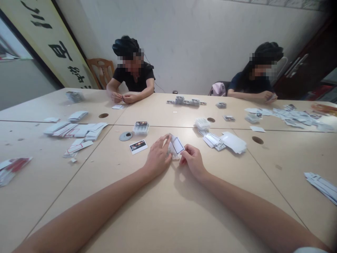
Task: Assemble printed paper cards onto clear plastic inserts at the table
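Observation:
Near the middle of the table, my right hand (194, 162) pinches the lower right corner of a white card (178, 144) with a dark blue border. The card is tilted above a small clear plastic box (175, 158), which is mostly hidden. My left hand (158, 156) curves round the box's left side, its fingertips reaching the card's upper edge. To the left of that hand lies a card with a dark picture (138, 147). Behind it stand a clear box with a picture on top (141, 128) and a grey disc (125, 136).
White cards (76, 130) spread at left; more cards and clear sleeves (233, 142) lie at right. Stacked clear boxes (179, 101) stand farther back. Two people (134, 79) sit across the table, handling small items. The tabletop has round holes (257, 140) and seams.

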A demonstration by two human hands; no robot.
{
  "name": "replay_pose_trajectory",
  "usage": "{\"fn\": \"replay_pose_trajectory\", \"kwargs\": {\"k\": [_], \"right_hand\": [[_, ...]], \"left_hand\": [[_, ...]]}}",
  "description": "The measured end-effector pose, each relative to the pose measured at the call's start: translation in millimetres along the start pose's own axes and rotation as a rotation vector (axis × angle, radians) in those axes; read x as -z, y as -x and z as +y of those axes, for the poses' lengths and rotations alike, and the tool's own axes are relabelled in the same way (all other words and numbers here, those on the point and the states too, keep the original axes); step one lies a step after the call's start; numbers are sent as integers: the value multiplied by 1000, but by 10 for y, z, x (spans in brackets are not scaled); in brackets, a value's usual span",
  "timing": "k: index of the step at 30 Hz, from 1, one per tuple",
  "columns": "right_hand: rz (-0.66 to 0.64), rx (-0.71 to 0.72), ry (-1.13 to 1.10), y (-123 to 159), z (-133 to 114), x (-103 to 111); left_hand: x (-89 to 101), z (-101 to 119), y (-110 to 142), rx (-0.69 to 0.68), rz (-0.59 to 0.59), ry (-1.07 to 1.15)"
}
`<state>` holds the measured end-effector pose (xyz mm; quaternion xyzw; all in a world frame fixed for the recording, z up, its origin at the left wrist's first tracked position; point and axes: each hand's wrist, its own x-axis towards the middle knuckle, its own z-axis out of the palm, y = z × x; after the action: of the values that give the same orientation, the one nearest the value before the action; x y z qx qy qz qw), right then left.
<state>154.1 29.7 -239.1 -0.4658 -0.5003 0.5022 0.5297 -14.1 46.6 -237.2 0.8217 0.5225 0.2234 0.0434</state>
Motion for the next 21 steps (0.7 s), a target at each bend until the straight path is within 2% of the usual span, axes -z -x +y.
{"fn": "replay_pose_trajectory", "kwargs": {"k": [14, 21], "right_hand": [[103, 14, -69, -1, -3, -6], [97, 16, -70, 0, 0, -4]], "left_hand": [[-23, -14, -9, 36, 8, 6], [-34, -21, 0, 41, 24, -28]]}}
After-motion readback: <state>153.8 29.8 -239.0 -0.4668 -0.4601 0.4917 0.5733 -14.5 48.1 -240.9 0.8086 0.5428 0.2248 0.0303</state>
